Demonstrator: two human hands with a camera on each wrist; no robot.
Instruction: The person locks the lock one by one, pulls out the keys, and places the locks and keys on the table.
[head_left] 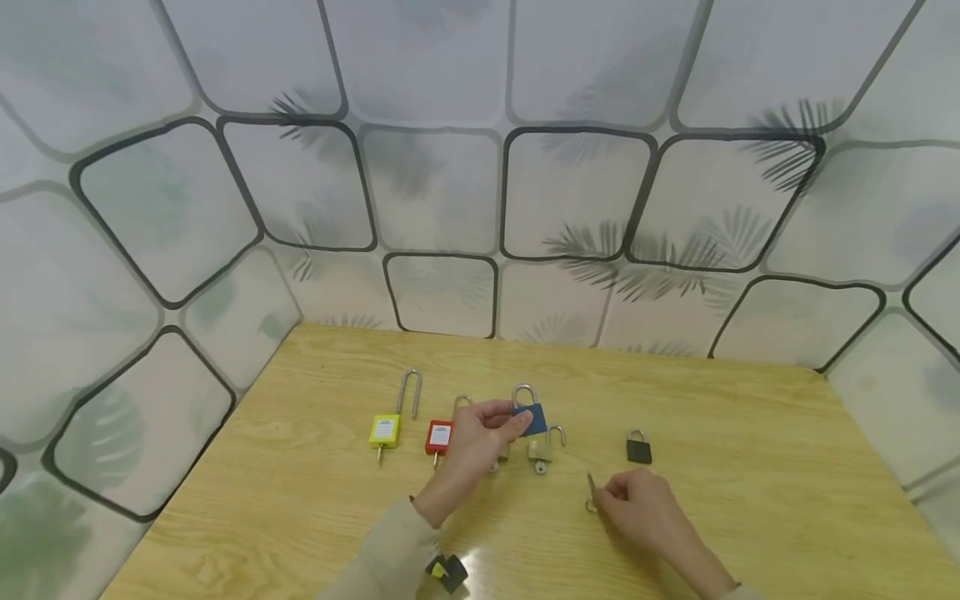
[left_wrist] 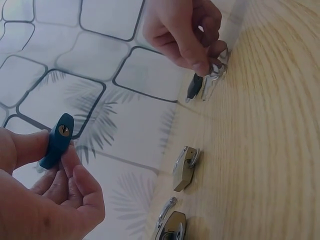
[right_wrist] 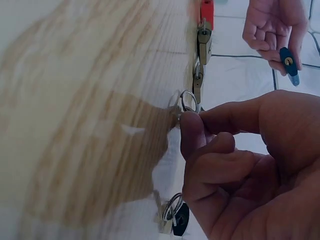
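A wood-grain table (head_left: 757, 467) carries yellow padlock (head_left: 385, 431), red padlock (head_left: 439, 435), two brass padlocks (head_left: 540, 451), black padlock (head_left: 639, 451) and black-and-yellow object (head_left: 452, 575).

Blue padlock (head_left: 533, 422), closed shackle up, raised over worktop (head_left: 735, 417) toward far edge, in left fingers (head_left: 514, 427). Ringed metal key (head_left: 591, 483) pinched in right fingers (head_left: 617, 486), nearer right edge.

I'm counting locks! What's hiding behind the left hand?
In the head view, part of a brass padlock peeks out behind the left hand; the rest is covered. The red padlock is partly covered too. Anything fully hidden there can't be seen.
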